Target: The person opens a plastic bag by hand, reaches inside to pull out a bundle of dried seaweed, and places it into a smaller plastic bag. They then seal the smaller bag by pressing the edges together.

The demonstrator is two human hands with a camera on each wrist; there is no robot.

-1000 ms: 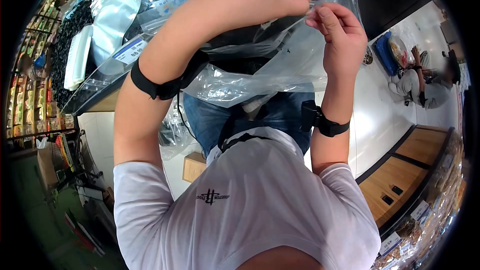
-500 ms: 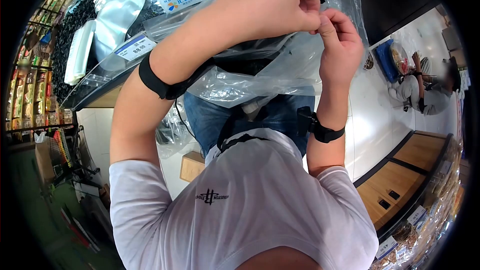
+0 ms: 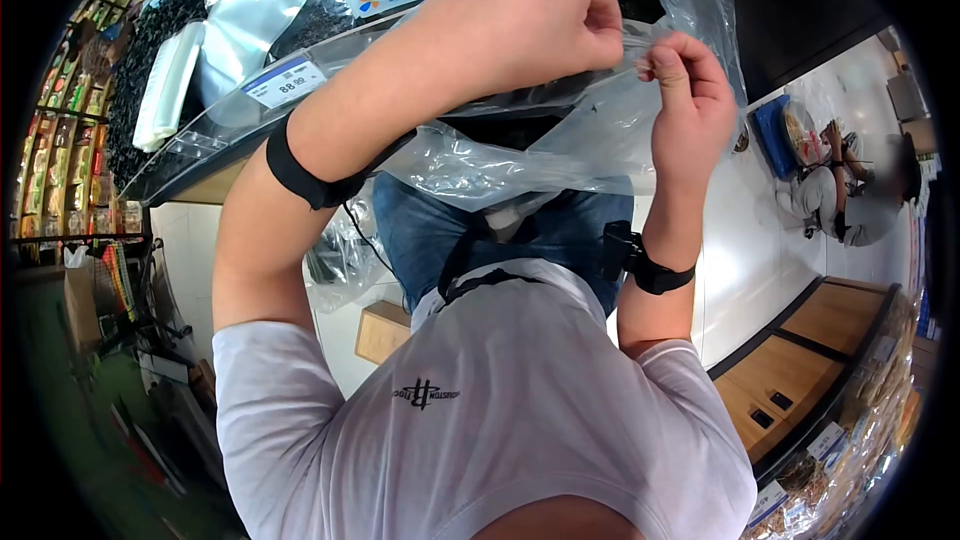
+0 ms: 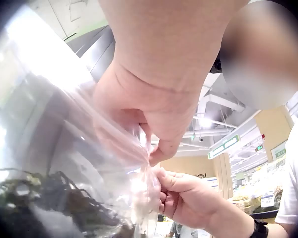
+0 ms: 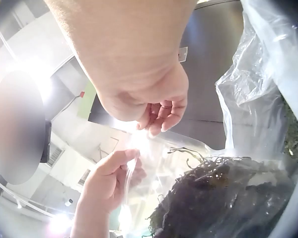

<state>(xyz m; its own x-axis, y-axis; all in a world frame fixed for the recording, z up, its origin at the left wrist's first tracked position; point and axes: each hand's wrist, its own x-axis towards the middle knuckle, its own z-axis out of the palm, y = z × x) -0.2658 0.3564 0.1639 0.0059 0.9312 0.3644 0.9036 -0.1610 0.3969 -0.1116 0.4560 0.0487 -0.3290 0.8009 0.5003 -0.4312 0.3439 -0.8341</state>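
Note:
A large clear plastic bag [image 3: 600, 130] holds dark, stringy dried contents, seen through the film in the right wrist view [image 5: 218, 198]. My left hand [image 3: 535, 25] pinches the bag's edge between thumb and curled fingers; the left wrist view shows this hand [image 4: 144, 111] above the bunched film. Just to its right, my right hand [image 3: 692, 105] pinches the same edge, its thumb against the bent fingers. A short stretch of film spans the small gap between both hands. In the right wrist view, the right hand [image 5: 149, 99] is above the left hand [image 5: 103, 184].
Left of the bag, a price label [image 3: 285, 82] fronts a clear-walled display bin with packages and a white roll [image 3: 168, 90]. A cardboard-coloured box [image 3: 383, 332] is on the floor. Wooden cabinets [image 3: 775, 385] stand at right; a person [image 3: 860, 190] crouches farther off.
Over the last half second, my hands have parted slightly from touching, exposing film between the fingertips. Both have shifted a little lower in the head view, which has also moved.

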